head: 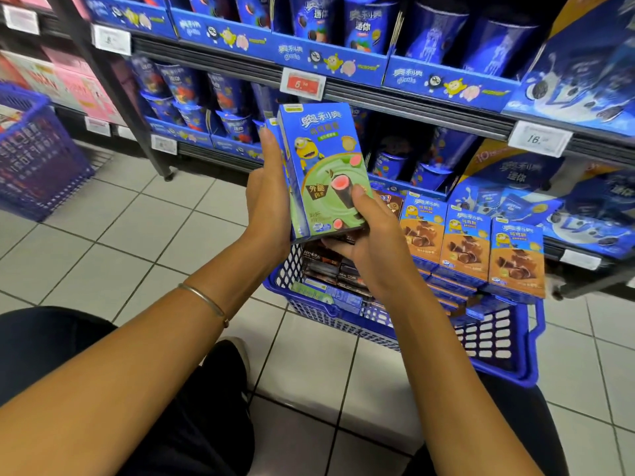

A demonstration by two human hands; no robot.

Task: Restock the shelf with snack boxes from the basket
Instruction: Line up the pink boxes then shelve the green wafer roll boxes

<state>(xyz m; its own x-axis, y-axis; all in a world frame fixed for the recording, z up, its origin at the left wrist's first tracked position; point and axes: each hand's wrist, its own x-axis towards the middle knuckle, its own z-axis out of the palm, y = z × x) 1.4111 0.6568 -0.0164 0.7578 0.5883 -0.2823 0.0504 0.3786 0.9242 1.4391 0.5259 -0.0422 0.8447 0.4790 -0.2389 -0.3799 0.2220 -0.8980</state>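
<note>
Holding a small stack of blue-and-green cardboard snack boxes [326, 173] upright between both hands, the person faces the blue-trimmed metal shelf [412, 108]. The left grip [266, 197] clasps the stack's left side, fingers reaching up along its edge. The right grip [371, 242] pinches the lower right corner, thumb on the front face and fingers underneath. Directly below both grips a blue plastic mesh basket [498, 338] sits on the pale tiled floor [103, 235], with more boxes lying inside. Just right of the right grip, orange-and-blue cardboard boxes [464, 249] stand in a row on the lowest level. A thin metal bangle [206, 302] circles the left wrist.
</note>
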